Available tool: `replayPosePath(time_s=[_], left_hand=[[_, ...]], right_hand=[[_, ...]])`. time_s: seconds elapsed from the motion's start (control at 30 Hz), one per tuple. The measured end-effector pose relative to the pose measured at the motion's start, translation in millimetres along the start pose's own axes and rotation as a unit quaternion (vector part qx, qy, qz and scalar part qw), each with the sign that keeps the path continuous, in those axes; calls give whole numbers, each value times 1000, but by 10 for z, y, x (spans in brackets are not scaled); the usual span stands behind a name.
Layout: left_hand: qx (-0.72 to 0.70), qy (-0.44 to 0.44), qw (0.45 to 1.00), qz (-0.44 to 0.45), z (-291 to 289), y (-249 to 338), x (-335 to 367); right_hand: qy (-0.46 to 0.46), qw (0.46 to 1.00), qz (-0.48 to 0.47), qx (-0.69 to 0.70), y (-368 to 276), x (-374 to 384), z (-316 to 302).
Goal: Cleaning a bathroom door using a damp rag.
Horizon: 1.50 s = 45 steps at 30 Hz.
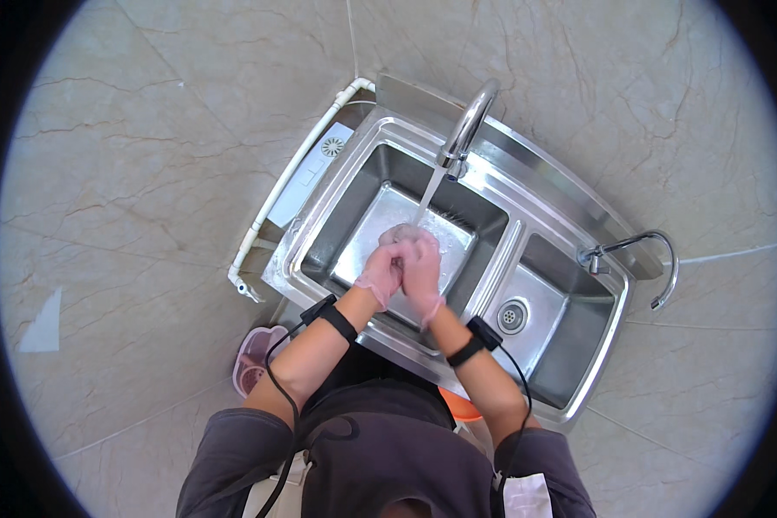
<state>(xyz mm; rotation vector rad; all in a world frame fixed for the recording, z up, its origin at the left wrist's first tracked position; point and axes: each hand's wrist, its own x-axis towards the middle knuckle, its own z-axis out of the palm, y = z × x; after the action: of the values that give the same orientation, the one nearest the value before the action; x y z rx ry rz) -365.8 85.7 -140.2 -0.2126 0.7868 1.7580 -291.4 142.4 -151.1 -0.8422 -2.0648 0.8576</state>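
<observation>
Both my hands wear thin pink see-through gloves and meet over the left sink basin [326, 259]. Water [429, 192] runs from the tall curved faucet [473, 121] down to them. My left hand [382, 271] and my right hand [420, 266] are closed together, their fingers pressed in on each other. At their far side a pale greyish lump [399, 233] shows under the stream. Its kind cannot be made out, and the fingers hide part of it.
On the right, a second basin [540, 345] has a round drain [512, 317] and a thin curved faucet [656, 246]. A white pipe [289, 173] runs along the left side. Below stand a pink plastic basket [252, 358] and an orange container [459, 404]. Cables hang from both forearms.
</observation>
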Motion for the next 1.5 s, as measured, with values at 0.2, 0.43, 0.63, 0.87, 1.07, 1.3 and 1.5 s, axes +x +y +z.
replayPosePath(time_s=[0.2,0.43,0.63,0.87,1.07,1.3,1.5], left_hand=[[47,-28,998,-40,142,155,-199],[-54,-14,996,-75,273,183,-138],[0,30,999,-17,13,46,192],[-36,-67,997,-17,221,159,-76],[111,-24,990,86,424,230,-168],[71,58,996,-17,142,-58,-101],[185,100,974,85,323,-109,-206]], right_hand=[[-42,918,333,212,282,695,-284],[-140,953,185,193,-365,289,-359],[-134,983,126,23,-289,240,-118],[-123,964,233,-37,309,560,-256],[-356,815,317,329,272,492,-573],[-308,896,266,176,148,499,-497],[-227,872,365,233,75,629,-711]])
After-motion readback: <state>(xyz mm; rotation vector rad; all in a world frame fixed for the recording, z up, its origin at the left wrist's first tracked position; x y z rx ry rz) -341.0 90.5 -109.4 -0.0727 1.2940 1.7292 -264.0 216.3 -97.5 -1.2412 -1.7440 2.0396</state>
